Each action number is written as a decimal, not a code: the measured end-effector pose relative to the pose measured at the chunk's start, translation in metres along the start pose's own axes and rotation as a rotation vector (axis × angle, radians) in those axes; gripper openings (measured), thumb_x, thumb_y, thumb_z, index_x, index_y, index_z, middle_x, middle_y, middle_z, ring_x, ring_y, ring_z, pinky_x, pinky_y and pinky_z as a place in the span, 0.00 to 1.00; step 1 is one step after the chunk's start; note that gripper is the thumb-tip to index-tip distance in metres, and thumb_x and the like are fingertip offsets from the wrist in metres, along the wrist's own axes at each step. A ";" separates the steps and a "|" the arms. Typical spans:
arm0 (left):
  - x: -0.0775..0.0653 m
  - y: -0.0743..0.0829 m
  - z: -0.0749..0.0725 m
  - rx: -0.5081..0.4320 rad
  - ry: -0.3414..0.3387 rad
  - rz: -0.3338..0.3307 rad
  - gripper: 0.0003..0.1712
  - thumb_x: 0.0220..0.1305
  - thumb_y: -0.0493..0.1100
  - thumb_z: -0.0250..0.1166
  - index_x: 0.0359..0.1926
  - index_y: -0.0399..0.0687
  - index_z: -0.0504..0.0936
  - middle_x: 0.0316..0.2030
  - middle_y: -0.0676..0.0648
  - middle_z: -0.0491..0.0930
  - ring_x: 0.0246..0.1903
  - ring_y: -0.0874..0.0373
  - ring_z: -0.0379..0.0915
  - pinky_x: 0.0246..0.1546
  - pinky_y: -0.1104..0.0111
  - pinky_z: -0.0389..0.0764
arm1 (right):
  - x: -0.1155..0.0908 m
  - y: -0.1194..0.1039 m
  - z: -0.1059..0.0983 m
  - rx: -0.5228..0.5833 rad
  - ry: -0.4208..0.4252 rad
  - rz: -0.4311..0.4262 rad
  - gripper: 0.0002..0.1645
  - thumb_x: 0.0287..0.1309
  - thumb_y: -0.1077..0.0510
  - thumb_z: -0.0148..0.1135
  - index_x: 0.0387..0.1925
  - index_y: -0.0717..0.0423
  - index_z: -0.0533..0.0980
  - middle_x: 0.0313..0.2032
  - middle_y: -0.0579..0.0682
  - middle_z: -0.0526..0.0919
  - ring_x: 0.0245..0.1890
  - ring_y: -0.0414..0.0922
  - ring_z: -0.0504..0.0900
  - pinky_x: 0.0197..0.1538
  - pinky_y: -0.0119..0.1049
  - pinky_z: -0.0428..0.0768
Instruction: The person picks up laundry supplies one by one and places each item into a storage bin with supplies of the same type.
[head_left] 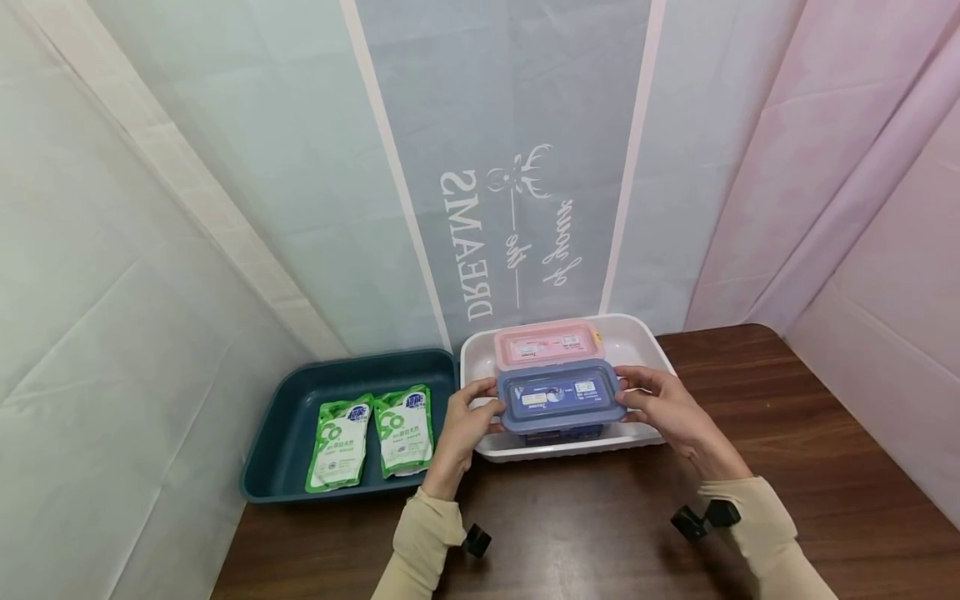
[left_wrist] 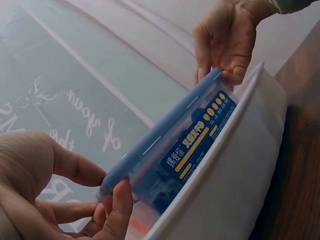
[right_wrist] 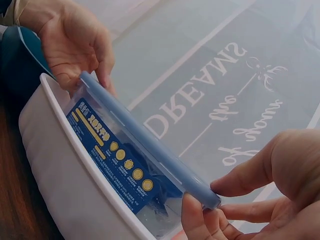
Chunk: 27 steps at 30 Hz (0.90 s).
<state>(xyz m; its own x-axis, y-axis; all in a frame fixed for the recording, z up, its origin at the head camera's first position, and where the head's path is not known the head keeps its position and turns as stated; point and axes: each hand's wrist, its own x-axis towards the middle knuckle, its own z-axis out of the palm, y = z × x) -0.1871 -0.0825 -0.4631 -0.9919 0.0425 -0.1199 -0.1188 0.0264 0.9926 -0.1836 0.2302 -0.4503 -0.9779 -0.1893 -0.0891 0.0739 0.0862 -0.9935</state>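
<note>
A clear plastic container with a blue lid (head_left: 558, 396) is held level by both hands, partly inside the white tray (head_left: 637, 337). My left hand (head_left: 467, 421) pinches the lid's left end between thumb and fingers. At the opposite end, my right hand (head_left: 663, 408) grips the lid's edge the same way. The wrist views show the container's dark blue label (right_wrist: 107, 150) just behind the tray's front wall. Behind it in the tray lies a pink-lidded container (head_left: 547, 343), its front edge overlapped by the blue lid in the head view.
To the left stands a dark teal tray (head_left: 288, 417) holding two green and white pouches (head_left: 339, 446). Both trays sit on a brown wooden table (head_left: 570, 517). A printed fabric curtain (head_left: 517, 100) rises right behind the trays, with fabric walls at both sides.
</note>
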 end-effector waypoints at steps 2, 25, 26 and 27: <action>0.000 -0.001 0.001 0.005 0.005 -0.001 0.29 0.64 0.32 0.65 0.67 0.33 0.79 0.56 0.33 0.76 0.36 0.55 0.80 0.35 0.63 0.90 | 0.001 0.001 0.000 -0.004 -0.002 0.010 0.34 0.72 0.70 0.57 0.73 0.80 0.61 0.49 0.61 0.75 0.38 0.38 0.83 0.42 0.34 0.88; 0.000 -0.006 0.007 0.027 0.004 0.005 0.28 0.67 0.32 0.64 0.68 0.32 0.78 0.55 0.34 0.77 0.34 0.57 0.82 0.37 0.58 0.91 | 0.003 0.007 -0.005 -0.063 -0.023 0.016 0.35 0.70 0.70 0.57 0.74 0.80 0.61 0.51 0.65 0.73 0.41 0.41 0.81 0.43 0.36 0.89; -0.001 -0.005 0.007 0.033 0.001 0.005 0.28 0.68 0.33 0.64 0.68 0.32 0.78 0.55 0.34 0.77 0.35 0.57 0.82 0.38 0.57 0.91 | 0.003 0.007 -0.005 -0.060 -0.023 0.015 0.34 0.70 0.70 0.57 0.74 0.80 0.61 0.51 0.65 0.73 0.41 0.40 0.81 0.43 0.36 0.88; -0.001 -0.005 0.007 0.039 -0.001 0.004 0.28 0.68 0.33 0.64 0.69 0.32 0.77 0.56 0.34 0.77 0.35 0.57 0.82 0.39 0.56 0.91 | 0.003 0.007 -0.004 -0.059 -0.025 0.013 0.34 0.70 0.70 0.57 0.73 0.80 0.61 0.51 0.65 0.73 0.41 0.40 0.81 0.43 0.36 0.88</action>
<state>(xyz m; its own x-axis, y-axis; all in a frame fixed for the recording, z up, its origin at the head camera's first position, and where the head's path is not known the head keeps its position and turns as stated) -0.1854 -0.0759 -0.4677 -0.9924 0.0434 -0.1155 -0.1125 0.0648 0.9915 -0.1869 0.2346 -0.4575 -0.9718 -0.2116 -0.1042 0.0740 0.1460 -0.9865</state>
